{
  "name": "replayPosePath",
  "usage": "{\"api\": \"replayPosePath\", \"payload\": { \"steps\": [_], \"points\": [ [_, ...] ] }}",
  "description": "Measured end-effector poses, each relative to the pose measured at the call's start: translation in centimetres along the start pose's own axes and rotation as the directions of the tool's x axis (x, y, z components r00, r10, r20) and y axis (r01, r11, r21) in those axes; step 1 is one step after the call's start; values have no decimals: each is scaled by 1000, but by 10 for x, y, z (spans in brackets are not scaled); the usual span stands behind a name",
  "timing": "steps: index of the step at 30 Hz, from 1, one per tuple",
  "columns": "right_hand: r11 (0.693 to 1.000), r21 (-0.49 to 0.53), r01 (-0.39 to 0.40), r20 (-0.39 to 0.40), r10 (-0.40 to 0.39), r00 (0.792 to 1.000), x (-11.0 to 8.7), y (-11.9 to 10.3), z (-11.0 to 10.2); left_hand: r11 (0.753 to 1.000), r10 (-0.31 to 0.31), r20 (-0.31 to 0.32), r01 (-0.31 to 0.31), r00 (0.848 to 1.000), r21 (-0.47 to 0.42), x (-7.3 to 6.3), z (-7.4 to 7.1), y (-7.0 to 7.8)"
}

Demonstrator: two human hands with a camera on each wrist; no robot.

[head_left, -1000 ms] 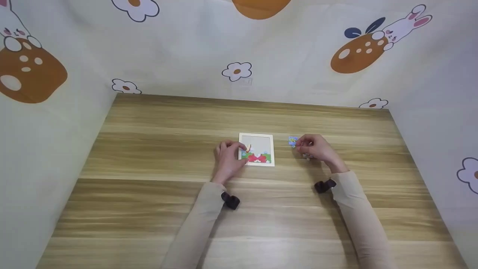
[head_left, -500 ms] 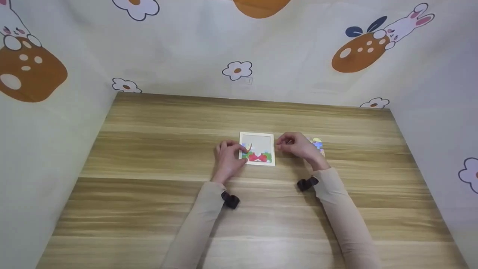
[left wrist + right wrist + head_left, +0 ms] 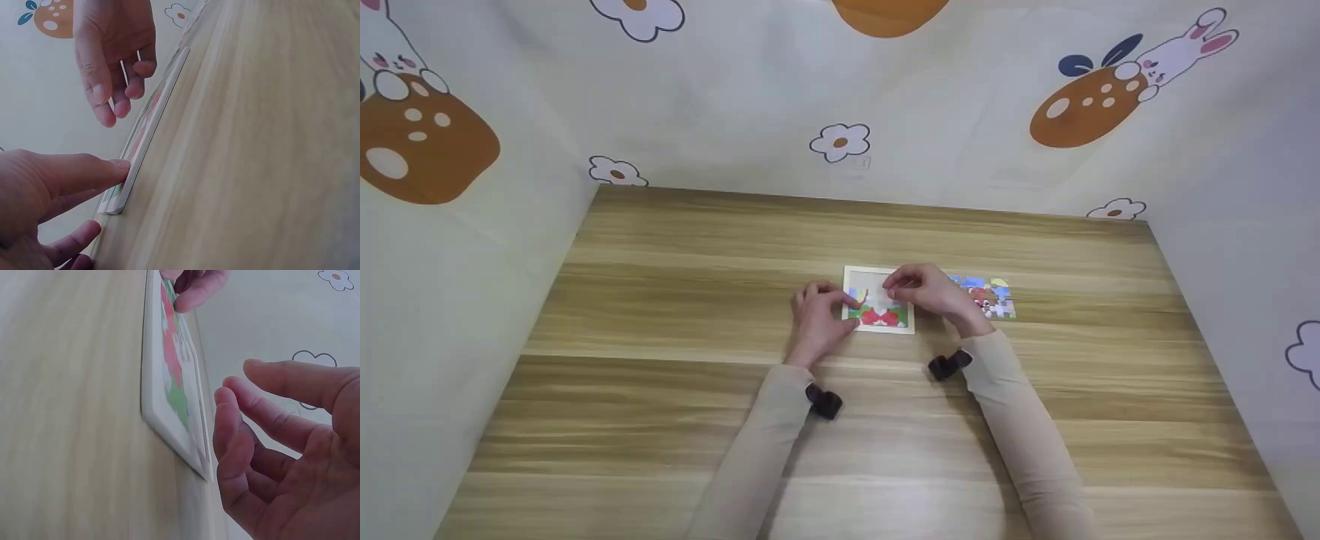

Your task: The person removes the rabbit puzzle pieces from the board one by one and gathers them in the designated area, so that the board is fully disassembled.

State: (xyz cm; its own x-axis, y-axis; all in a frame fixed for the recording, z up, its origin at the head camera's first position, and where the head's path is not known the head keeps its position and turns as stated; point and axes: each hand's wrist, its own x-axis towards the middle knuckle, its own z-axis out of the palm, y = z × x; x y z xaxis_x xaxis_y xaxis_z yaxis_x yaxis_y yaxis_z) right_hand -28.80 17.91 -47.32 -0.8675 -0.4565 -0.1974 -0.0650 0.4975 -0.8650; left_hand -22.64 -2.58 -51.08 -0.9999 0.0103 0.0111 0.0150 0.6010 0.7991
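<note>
A cream-rimmed puzzle frame [image 3: 876,331] lies flat on the table, its lower part filled with green and red picture pieces [image 3: 877,318]. At its left edge is my left hand [image 3: 819,322]; the thumb and index fingertip press down on the frame's face. My right hand [image 3: 926,289] hovers over the frame's right side with fingers loosely bent. In the right wrist view a gap shows between the thumb [image 3: 281,377] and the index finger, and no piece is visible there. Several colourful puzzle pieces [image 3: 994,298] lie together right of the frame, partly hidden by my right hand.
A wood-grain table [image 3: 682,420] surrounds the frame. Pale cloth walls [image 3: 750,90] with rabbit and flower prints rise at the back and on both sides. Each sleeve carries a small black wrist camera, one at the left wrist [image 3: 825,402] and one at the right wrist [image 3: 949,365].
My right hand has moved left, from the loose pieces to above the frame, uncovering more of those pieces. My left hand stays on the frame's left edge.
</note>
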Motion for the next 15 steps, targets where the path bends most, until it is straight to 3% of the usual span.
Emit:
{"api": "replayPosePath", "payload": {
  "steps": [8, 15],
  "points": [
    [998, -7, -61, 54, 62, 997, 9, -8, 9, 1000, 0, 9, 1, 1000, -16, 0, -1, -1],
    [996, -25, -83, 52, 84, 995, 16, -12, 18, 1000, 0, 21, 1, 1000, -30, 0, -1, -1]
  ]
}}
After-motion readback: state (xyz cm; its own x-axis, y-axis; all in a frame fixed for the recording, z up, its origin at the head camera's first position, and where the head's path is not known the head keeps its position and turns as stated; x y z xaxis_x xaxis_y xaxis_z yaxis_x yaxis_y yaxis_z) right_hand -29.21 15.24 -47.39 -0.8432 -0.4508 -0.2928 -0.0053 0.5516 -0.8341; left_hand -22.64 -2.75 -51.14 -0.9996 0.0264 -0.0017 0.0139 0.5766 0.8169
